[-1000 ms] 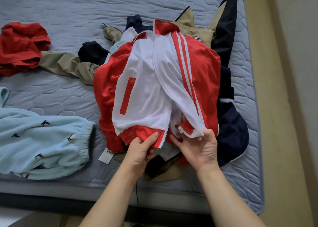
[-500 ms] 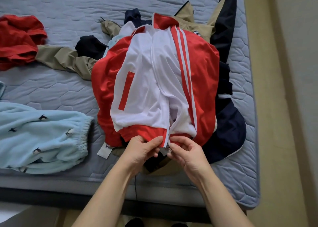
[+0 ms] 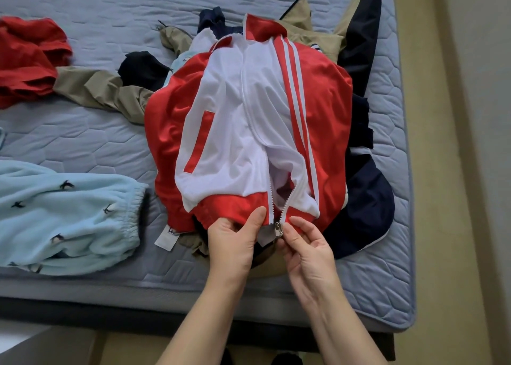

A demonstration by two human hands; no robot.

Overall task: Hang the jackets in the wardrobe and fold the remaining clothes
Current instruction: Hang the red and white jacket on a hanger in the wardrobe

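Far left on the quilted grey bed (image 3: 83, 132) lies a crumpled red garment (image 3: 27, 60), with pale blue fleece trousers (image 3: 69, 218) nearer the front edge. In the middle, the red and white zip-up track jacket (image 3: 249, 129) tops a heap, its hem towards the person. The left hand (image 3: 235, 243) pinches the hem. Just beside it, the right hand (image 3: 307, 251) pinches the metal zip slider (image 3: 278, 228). The zip runs straight away towards the collar, so a pull has free room. A navy and tan jacket (image 3: 367, 198) spreads rightward, near the mattress edge.

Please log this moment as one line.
phase: zipping start | left hand: holds hem | right hand: pinches zipper slider | red-white jacket: unzipped, on bed
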